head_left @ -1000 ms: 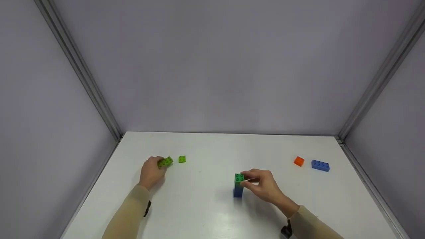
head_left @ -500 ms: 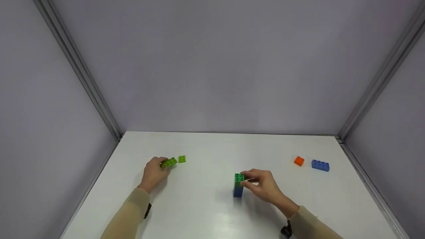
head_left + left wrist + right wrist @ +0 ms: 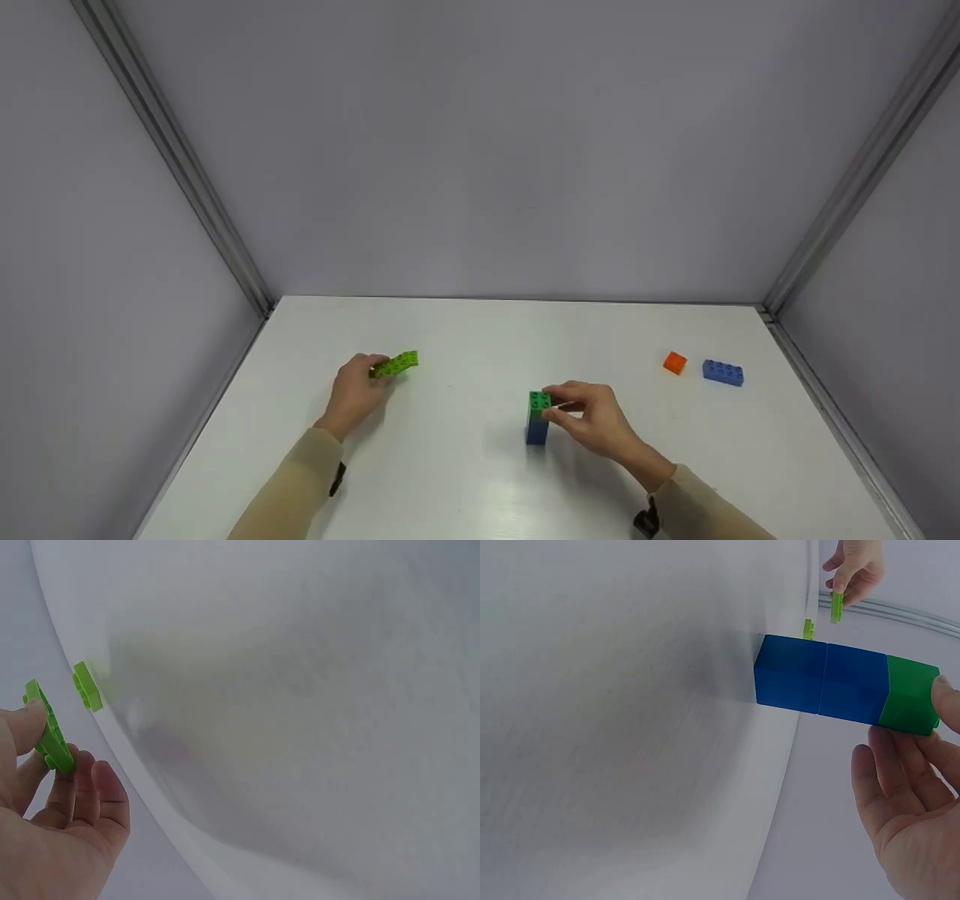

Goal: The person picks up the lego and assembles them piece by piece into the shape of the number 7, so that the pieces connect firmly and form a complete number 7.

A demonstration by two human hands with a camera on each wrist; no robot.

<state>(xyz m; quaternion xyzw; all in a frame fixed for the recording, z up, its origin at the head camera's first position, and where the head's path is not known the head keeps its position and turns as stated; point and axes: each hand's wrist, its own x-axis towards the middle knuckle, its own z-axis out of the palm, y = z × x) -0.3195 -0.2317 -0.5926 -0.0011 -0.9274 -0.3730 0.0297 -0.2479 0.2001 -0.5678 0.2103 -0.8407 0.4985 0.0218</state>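
Note:
My left hand (image 3: pixel 357 394) pinches a long lime-green toy brick (image 3: pixel 390 367) between thumb and fingers, raised above the white table. A smaller square lime brick (image 3: pixel 87 687) sits on the tabletop; the left wrist view shows a gap between the two, while the head view has them overlapping. My right hand (image 3: pixel 594 421) grips the green brick (image 3: pixel 909 694) at the top of a small upright tower. Beneath it are two stacked blue bricks (image 3: pixel 821 679), the lowest standing on the table.
Toward the right of the white table (image 3: pixel 480 337) lie an orange brick (image 3: pixel 675 363) and a long blue brick (image 3: pixel 723 373). Grey panels (image 3: pixel 517 150) rise behind the table and along both sides.
My left hand has moved right with the long lime brick, bringing it over to the small lime brick in the head view. The right hand and tower have stayed put.

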